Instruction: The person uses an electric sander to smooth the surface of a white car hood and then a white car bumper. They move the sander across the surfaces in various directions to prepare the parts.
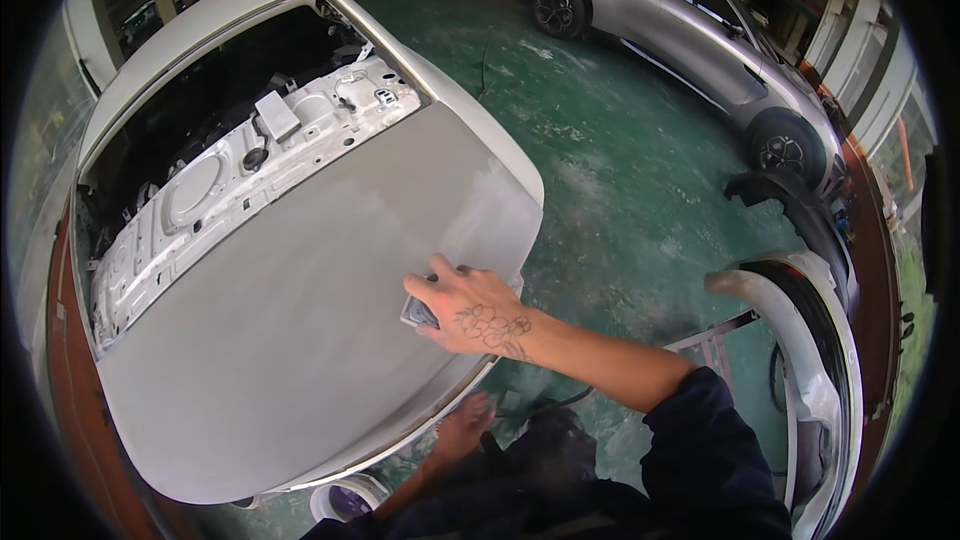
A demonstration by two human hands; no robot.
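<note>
My right hand [462,308] is closed round a small grey sanding block [421,314], pressed on the rear part of a car's grey trunk lid [270,340]. Its fingers spread over the block and hide most of it. The lid's surface is matte, with paler, cloudy patches toward its right side. Low in the view, my left hand [466,427] is beside the lid's rear edge, in shade, with its fingers loosely apart and nothing visible in them. Whether it touches the edge I cannot tell.
Beyond the lid lies the bare white rear shelf [200,185] of the car, its window glass absent. A white bucket [350,496] stands under the rear edge. At right, a loose bumper [815,390] rests on a stand [715,345]. A silver-grey car [680,25] stands farther back.
</note>
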